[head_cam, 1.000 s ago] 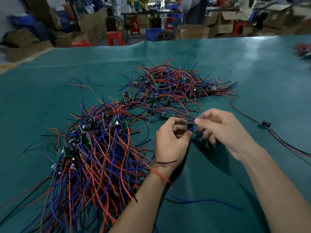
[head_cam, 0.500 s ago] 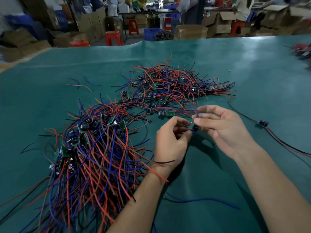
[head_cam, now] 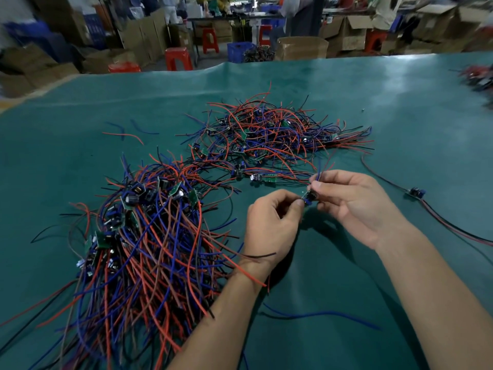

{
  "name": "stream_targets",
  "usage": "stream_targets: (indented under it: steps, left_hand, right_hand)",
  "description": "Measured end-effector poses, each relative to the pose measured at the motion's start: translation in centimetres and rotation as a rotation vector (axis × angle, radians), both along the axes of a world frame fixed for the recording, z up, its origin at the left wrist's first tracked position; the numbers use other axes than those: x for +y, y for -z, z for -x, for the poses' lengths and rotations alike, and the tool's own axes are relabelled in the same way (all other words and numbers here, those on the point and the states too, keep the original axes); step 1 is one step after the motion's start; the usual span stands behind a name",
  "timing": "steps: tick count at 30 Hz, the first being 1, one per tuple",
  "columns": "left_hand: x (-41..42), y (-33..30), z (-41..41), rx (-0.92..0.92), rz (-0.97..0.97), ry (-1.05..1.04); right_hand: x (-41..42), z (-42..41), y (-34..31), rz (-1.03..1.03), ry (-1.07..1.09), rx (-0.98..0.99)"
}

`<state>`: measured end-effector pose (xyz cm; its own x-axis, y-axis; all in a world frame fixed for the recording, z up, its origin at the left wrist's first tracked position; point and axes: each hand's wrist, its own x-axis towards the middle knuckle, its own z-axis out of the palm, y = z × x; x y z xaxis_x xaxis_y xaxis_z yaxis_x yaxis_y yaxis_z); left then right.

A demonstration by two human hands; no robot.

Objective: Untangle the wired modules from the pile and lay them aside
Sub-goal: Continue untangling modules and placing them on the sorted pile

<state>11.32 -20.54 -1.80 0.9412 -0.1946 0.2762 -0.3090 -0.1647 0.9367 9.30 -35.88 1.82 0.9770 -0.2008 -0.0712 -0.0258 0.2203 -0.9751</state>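
Your left hand (head_cam: 272, 225) and your right hand (head_cam: 354, 206) meet above the table (head_cam: 400, 108), and both pinch the same small module (head_cam: 308, 199) between fingertips and thumb; its thin wires rise past your right fingers. The table carries a teal, slightly glossy covering that takes a pale glare toward its far right side, and its far edge lifts in a soft ripple near the middle. To the left of your left forearm lies the large pile (head_cam: 138, 236) of red, blue and black wires with small green boards and dark parts knotted at its upper end; a second, looser pile (head_cam: 269, 134) spreads beyond your hands, nearer the table's middle. On the right, well apart from both piles, one lone module (head_cam: 414, 193) lies flat with its wires trailing off toward the right edge; a loose blue wire (head_cam: 320, 315) lies on the covering between your forearms; a few stray wires (head_cam: 125, 133) lie to the far left of the second pile. At the far right corner a blurred reddish heap (head_cam: 477, 78) sits on the table. Beyond the table the room is crowded; cardboard boxes (head_cam: 301, 48) stand on the floor, red stools (head_cam: 178, 58) and a blue crate (head_cam: 240, 50) sit among them, and people work at tables further back.
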Motion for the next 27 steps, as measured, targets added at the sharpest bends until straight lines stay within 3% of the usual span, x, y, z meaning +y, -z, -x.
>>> stream_targets:
  steps: [4, 7, 15, 21, 24, 27]
  left_hand:
    - [0.0, 0.1, -0.2, 0.017, -0.041, 0.003]
    - [0.0, 0.1, -0.3, 0.026, -0.047, 0.025]
    - [0.1, 0.2, 0.0, -0.006, -0.08, 0.084]
    - [-0.1, 0.6, -0.5, -0.008, -0.023, -0.017]
    - [-0.2, 0.5, -0.6, -0.008, 0.034, -0.071]
    - [-0.2, 0.6, -0.6, -0.026, 0.056, -0.074]
  right_hand:
    - [0.7, -0.5, 0.9, 0.429, 0.257, -0.14]
    - [0.3, -0.8, 1.0, 0.475, 0.391, -0.204]
    - [-3.2, 0.2, -0.8, 0.261, 0.712, -0.308]
    - [-5.2, 0.7, -0.9, -0.023, 0.986, -0.236]
    - [-4.5, 0.2, -0.7, 0.12, 0.814, -0.062]
    - [-1.0, -0.1, -0.1, 0.25, 0.26, 0.04]
